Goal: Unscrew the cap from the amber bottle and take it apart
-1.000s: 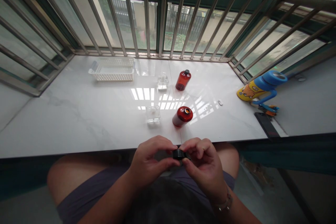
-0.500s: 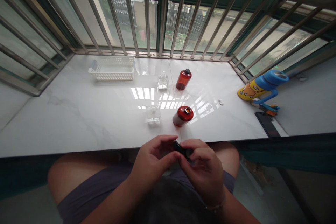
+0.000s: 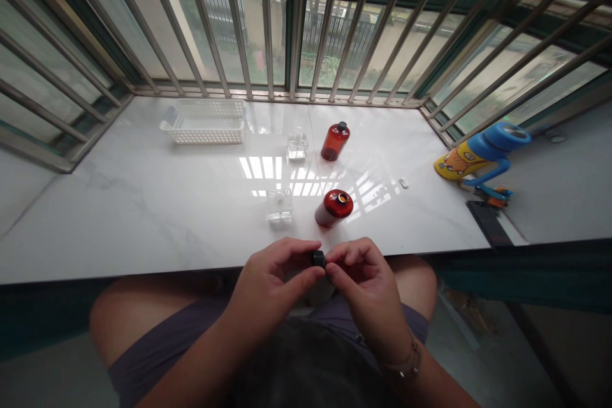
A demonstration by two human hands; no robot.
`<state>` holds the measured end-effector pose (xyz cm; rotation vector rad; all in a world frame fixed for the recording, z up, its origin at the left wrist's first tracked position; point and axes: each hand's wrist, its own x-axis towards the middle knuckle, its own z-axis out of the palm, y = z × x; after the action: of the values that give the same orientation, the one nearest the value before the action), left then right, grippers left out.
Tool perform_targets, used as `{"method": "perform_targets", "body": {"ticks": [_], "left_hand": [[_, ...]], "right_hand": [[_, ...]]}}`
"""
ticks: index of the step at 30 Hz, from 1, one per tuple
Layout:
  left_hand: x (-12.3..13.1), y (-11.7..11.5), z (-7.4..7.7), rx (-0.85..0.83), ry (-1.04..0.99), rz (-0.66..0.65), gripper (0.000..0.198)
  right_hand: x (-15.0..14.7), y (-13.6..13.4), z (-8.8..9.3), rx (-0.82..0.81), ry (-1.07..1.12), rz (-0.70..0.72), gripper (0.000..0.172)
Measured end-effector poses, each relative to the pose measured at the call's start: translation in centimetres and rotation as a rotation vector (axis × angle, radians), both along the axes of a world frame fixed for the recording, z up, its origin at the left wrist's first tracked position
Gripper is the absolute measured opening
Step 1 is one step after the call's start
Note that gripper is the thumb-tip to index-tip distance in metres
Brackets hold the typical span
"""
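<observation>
A small black bottle cap [image 3: 317, 259] is held over my lap, just off the counter's front edge. My left hand [image 3: 268, 274] pinches it between thumb and fingertips. The thumb and index finger of my right hand [image 3: 371, 277] press together at the cap's right side; the exact contact is partly hidden. Just beyond my hands an amber bottle [image 3: 333, 209] stands upright with its mouth uncovered. Left of it sits a clear square glass bottle [image 3: 280, 206]. Farther back are a second amber bottle [image 3: 335, 143] with a dark cap and another small clear bottle [image 3: 297, 146].
A white perforated basket [image 3: 205, 135] is at the back left of the marbled counter [image 3: 143, 210]. On the right are a blue and yellow water bottle [image 3: 471, 156], a phone [image 3: 490, 224] and a small white piece [image 3: 404, 183]. Metal bars [image 3: 296, 32] line the window behind.
The cap has turned from tilted to more upright, and both hands have risen slightly. My right hand has shifted its fingers to the cap's right edge.
</observation>
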<state>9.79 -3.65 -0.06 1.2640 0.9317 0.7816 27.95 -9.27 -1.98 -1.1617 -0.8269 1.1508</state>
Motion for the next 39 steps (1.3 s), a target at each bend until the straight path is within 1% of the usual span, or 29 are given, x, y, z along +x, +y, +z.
{"method": "perform_targets", "body": {"ticks": [3, 8, 12, 17, 23, 27, 30, 32, 34, 37, 39], "left_hand": [[-0.1, 0.2, 0.0, -0.027, 0.001, -0.023, 0.038], [-0.2, 0.8, 0.5, 0.074, 0.024, -0.057, 0.028], [-0.2, 1.0, 0.9, 0.097, 0.043, -0.053, 0.026], [-0.2, 1.0, 0.7, 0.094, 0.057, -0.048, 0.026], [-0.3, 0.9, 0.4, 0.107, 0.059, -0.054, 0.024], [-0.4, 1.0, 0.5, 0.141, 0.076, -0.062, 0.023], [-0.4, 1.1, 0.7, 0.145, 0.084, -0.065, 0.024], [-0.2, 1.1, 0.7, 0.098, 0.072, -0.067, 0.025], [0.0, 1.0, 0.6, -0.011, 0.029, -0.053, 0.028], [0.3, 0.9, 0.1, -0.193, -0.074, -0.008, 0.033], [0.6, 0.8, -0.3, -0.259, -0.149, 0.03, 0.038]], "right_hand": [[0.4, 0.5, -0.2, -0.051, 0.117, 0.062, 0.038], [0.9, 0.8, -0.8, -0.088, 0.242, 0.121, 0.039], [0.8, 0.9, -0.7, -0.122, 0.234, 0.117, 0.043], [0.9, 1.0, -0.5, -0.141, 0.199, 0.129, 0.045], [1.3, 1.3, 0.1, -0.159, 0.172, 0.178, 0.043], [1.6, 1.3, 0.6, -0.147, 0.159, 0.21, 0.04], [1.6, 1.3, 0.8, -0.143, 0.143, 0.203, 0.038], [1.4, 1.3, 0.8, -0.137, 0.136, 0.179, 0.038], [1.1, 1.2, 0.9, -0.125, 0.129, 0.16, 0.037], [0.8, 1.1, 1.0, -0.098, 0.078, 0.142, 0.033], [0.7, 1.1, 1.1, -0.072, 0.005, 0.11, 0.03]]}}
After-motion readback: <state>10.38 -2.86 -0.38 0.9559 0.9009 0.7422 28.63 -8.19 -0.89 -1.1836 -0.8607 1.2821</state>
